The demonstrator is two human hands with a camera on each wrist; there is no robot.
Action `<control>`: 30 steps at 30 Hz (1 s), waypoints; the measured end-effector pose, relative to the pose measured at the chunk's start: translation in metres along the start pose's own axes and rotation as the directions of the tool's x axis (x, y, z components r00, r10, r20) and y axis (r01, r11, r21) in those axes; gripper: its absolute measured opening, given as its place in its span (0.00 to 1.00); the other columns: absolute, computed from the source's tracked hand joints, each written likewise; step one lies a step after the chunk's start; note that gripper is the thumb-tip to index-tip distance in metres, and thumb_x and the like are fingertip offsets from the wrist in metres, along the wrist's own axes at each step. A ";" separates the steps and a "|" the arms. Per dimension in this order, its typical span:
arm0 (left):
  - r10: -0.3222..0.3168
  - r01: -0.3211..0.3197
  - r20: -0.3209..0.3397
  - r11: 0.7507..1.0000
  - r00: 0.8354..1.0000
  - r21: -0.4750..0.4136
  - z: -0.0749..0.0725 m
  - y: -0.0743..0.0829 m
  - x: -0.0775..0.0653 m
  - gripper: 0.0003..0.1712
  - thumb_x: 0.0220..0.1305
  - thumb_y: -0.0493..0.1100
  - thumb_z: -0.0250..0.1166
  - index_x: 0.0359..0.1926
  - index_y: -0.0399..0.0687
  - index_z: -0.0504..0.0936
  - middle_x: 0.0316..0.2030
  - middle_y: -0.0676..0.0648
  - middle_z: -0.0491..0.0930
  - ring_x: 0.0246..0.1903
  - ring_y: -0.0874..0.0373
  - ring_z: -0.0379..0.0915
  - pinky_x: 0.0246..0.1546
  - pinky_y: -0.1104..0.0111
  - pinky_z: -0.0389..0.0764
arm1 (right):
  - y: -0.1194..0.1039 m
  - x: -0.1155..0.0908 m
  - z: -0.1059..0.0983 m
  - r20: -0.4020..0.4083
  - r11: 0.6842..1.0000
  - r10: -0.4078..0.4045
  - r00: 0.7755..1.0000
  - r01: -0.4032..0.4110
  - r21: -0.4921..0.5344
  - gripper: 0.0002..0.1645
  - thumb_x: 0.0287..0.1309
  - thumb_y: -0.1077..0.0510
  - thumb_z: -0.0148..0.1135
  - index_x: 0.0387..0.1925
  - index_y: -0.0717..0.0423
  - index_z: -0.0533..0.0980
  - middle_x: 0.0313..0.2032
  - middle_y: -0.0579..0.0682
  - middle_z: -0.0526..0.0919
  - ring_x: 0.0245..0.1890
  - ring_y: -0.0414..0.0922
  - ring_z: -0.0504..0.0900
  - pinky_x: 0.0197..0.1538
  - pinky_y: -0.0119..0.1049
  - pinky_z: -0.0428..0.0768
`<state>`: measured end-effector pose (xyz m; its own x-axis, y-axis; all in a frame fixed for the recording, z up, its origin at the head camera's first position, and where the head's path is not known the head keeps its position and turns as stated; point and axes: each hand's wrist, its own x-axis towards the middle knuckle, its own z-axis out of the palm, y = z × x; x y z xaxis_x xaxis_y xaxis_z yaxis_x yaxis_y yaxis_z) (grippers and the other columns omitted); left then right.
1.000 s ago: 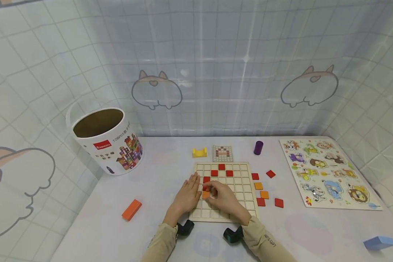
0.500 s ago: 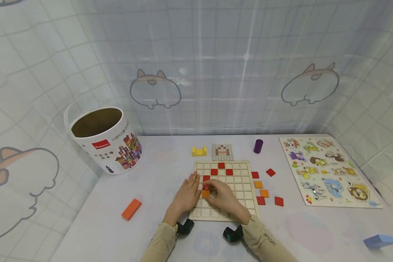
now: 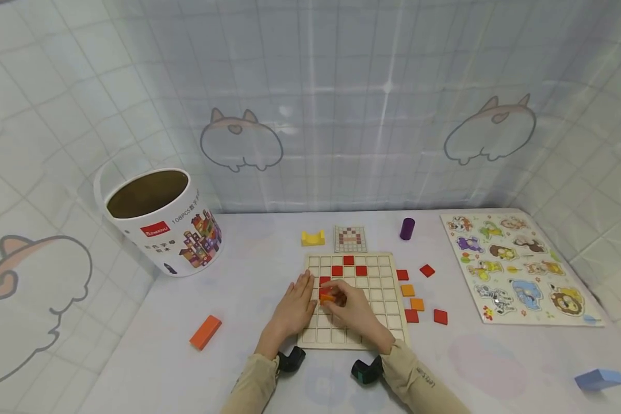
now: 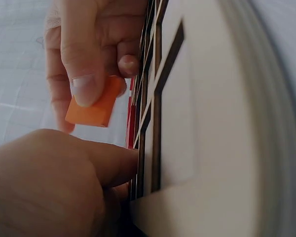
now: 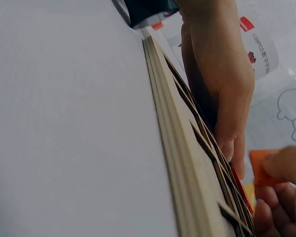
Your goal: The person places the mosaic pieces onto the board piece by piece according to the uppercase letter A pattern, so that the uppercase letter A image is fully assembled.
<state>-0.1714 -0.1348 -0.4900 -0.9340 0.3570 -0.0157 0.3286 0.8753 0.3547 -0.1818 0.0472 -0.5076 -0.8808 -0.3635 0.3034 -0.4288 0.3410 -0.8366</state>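
My right hand (image 3: pixel 356 310) pinches a square orange tile (image 4: pixel 94 114) between thumb and fingers. In the left wrist view that tile is tilted and held off the surface of the wooden grid board (image 3: pixel 380 294). The left hand (image 3: pixel 292 307) lies with straight fingers along the board's left edge, its thumb touching the grid. Several red tiles sit in cells of the board, among them one at the top (image 3: pixel 349 260) and one farther left (image 3: pixel 337 270). A red tile (image 3: pixel 323 291) close to the right fingertips is partly covered.
Loose red tiles (image 3: pixel 440 317) and orange tiles (image 3: pixel 417 304) lie right of the board. Behind it are a pattern card (image 3: pixel 349 239), a yellow block (image 3: pixel 313 238) and a purple cylinder (image 3: pixel 407 229). A bucket (image 3: pixel 157 230), an orange block (image 3: pixel 205 332) and an animal puzzle (image 3: pixel 520 270) stand farther out.
The orange tile, flat on the board under the right fingers before, is now lifted and tilted in their pinch. The left hand stays in place on the board.
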 end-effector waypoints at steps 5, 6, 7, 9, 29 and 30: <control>0.012 -0.012 -0.024 1.000 1.000 -0.007 0.000 0.000 0.001 0.34 0.72 0.42 0.50 0.72 0.29 0.53 0.74 0.34 0.49 0.74 0.39 0.47 0.72 0.46 0.53 | 0.003 0.004 -0.007 -0.154 0.997 0.074 0.985 -0.072 0.021 0.15 0.54 0.65 0.69 0.45 0.56 0.80 0.34 0.49 0.85 0.28 0.33 0.76 0.31 0.24 0.77; 0.012 -0.012 -0.024 1.000 1.000 -0.011 0.000 0.000 0.001 0.34 0.72 0.42 0.50 0.72 0.29 0.53 0.74 0.34 0.49 0.74 0.39 0.47 0.72 0.46 0.53 | 0.004 0.004 -0.009 -0.174 0.996 0.092 0.981 -0.088 0.027 0.13 0.54 0.65 0.69 0.43 0.55 0.81 0.34 0.49 0.85 0.29 0.33 0.76 0.32 0.24 0.77; 0.008 -0.009 -0.020 1.000 1.000 -0.015 0.000 0.000 0.002 0.34 0.72 0.43 0.50 0.72 0.30 0.53 0.75 0.34 0.49 0.74 0.39 0.46 0.73 0.47 0.52 | 0.004 0.004 -0.011 -0.189 0.993 0.113 0.976 -0.109 0.034 0.12 0.54 0.65 0.68 0.42 0.55 0.81 0.34 0.48 0.86 0.29 0.33 0.77 0.32 0.24 0.77; 0.002 -0.002 -0.010 1.000 1.000 -0.019 0.001 -0.001 0.002 0.35 0.72 0.44 0.49 0.73 0.31 0.52 0.75 0.35 0.47 0.75 0.40 0.45 0.73 0.47 0.51 | 0.006 0.004 -0.013 -0.204 0.988 0.153 0.967 -0.147 0.044 0.10 0.55 0.64 0.68 0.40 0.53 0.82 0.33 0.47 0.86 0.29 0.34 0.77 0.32 0.24 0.77; -0.017 0.017 0.012 1.000 1.000 0.001 0.002 0.000 0.001 0.34 0.73 0.44 0.48 0.73 0.31 0.52 0.75 0.36 0.47 0.75 0.42 0.45 0.74 0.49 0.51 | 0.007 0.004 -0.014 -0.159 0.979 0.203 0.966 -0.205 -0.001 0.04 0.54 0.60 0.70 0.32 0.51 0.82 0.28 0.44 0.85 0.26 0.35 0.76 0.31 0.25 0.76; -0.017 0.017 0.013 1.000 1.000 -0.002 0.001 0.000 0.001 0.34 0.73 0.44 0.49 0.73 0.31 0.52 0.75 0.36 0.47 0.75 0.42 0.45 0.74 0.49 0.52 | 0.007 0.004 -0.014 -0.156 0.979 0.201 0.967 -0.204 0.000 0.03 0.54 0.60 0.70 0.32 0.51 0.83 0.28 0.44 0.85 0.26 0.34 0.76 0.30 0.25 0.76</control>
<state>-0.1722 -0.1343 -0.4913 -0.9376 0.3461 -0.0339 0.3123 0.8807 0.3561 -0.1913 0.0603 -0.5062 -0.9694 -0.1480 0.1960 -0.2404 0.4083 -0.8806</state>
